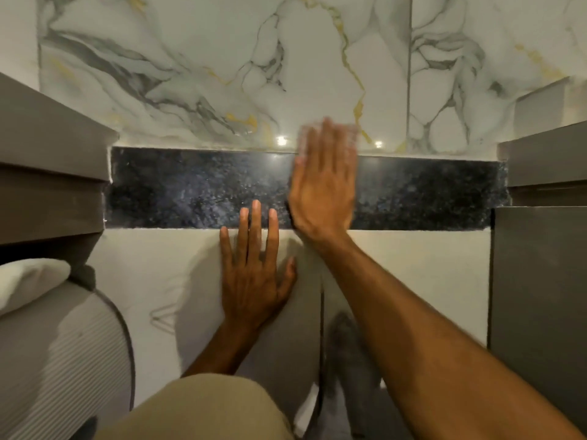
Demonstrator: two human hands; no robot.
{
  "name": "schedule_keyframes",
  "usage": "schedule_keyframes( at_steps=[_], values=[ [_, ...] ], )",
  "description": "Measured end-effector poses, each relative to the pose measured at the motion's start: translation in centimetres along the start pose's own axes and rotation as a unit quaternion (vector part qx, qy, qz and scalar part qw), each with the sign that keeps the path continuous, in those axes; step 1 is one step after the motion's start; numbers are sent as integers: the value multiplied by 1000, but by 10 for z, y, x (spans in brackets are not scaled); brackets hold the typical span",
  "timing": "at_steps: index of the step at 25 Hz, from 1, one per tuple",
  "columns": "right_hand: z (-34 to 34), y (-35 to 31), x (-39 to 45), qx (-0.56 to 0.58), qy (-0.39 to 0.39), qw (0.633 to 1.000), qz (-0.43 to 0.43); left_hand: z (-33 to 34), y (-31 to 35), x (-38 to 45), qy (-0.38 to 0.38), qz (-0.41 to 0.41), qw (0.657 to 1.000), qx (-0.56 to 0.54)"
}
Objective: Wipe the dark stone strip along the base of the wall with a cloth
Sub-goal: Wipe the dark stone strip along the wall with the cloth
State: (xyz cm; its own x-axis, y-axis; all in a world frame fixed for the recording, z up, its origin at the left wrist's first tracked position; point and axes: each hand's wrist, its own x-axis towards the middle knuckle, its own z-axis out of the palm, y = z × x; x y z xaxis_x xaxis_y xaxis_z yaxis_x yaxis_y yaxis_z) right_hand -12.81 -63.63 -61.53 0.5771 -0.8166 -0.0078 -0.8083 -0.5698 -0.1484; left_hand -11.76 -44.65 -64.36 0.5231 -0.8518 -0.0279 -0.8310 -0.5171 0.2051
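The dark stone strip (197,188) runs across the foot of the marble-patterned wall (222,74), between grey cabinet edges on either side and just above the pale floor tile (413,274). The right hand (324,182) lies flat and open across the strip, fingers together and pointing up, their tips blurred and reaching onto the wall above. A pale cloth (330,134) seems to sit under those fingers, showing only as a light smear at the fingertips; how it is held cannot be told. The left hand (254,268) is open too, fingers spread, palm pressed on the floor tile just beside the right wrist, its longest fingertips touching the strip's lower edge
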Motion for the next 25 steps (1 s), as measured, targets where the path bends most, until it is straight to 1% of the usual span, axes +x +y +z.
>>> schedule_keyframes(
  at_steps=[2,3,4,6,7,8,10,11,12,14,16,17,19,20,22,23,24,25],
  values=[
    [12,-22,-17,11,-34,995,-98,-1,-11,-12,6,-63,998,8],
    [10,-20,-39,5,-61,989,-134,-4,-18,-24,3,-86,996,15],
    [1,-9,-62,-7,-78,986,-149,-8,-24,-37,-6,-94,995,21],
    [-15,19,-86,-2,-105,985,-137,-18,-31,-50,-28,-89,995,21],
    [-17,25,-84,5,-111,988,-109,-19,-32,-50,-32,-90,995,21],
    [-15,18,-71,5,-102,992,-76,-19,-32,-47,-29,-98,995,22],
    [0,-24,-34,10,-59,998,-27,-14,-30,-45,-16,-121,992,17],
    [10,-53,-18,20,-45,998,-37,-11,-30,-48,-7,-130,991,22],
    [17,-83,-9,32,-35,996,-82,-9,-31,-53,3,-136,990,37],
    [29,-125,-17,61,-36,977,-203,-7,-39,-75,1,-149,985,82],
    [23,-120,-52,57,-53,953,-294,-17,-51,-95,-24,-153,984,89],
    [15,-103,-66,48,-69,947,-309,-24,-56,-100,-26,-162,984,74],
    [9,-75,-65,39,-73,950,-301,-35,-67,-102,-29,-179,982,47],
    [9,-76,-51,41,-65,961,-266,-39,-72,-100,-28,-179,982,46],
    [17,-110,-16,47,-40,982,-176,-40,-82,-98,-31,-187,980,58],
    [20,-137,-5,58,-39,985,-161,-39,-84,-99,-24,-191,979,64],
    [24,-161,-2,70,-38,981,-176,-36,-86,-102,-15,-190,979,76],
    [28,-179,-7,84,-41,973,-212,-33,-87,-105,-9,-189,978,84]
  ],
)
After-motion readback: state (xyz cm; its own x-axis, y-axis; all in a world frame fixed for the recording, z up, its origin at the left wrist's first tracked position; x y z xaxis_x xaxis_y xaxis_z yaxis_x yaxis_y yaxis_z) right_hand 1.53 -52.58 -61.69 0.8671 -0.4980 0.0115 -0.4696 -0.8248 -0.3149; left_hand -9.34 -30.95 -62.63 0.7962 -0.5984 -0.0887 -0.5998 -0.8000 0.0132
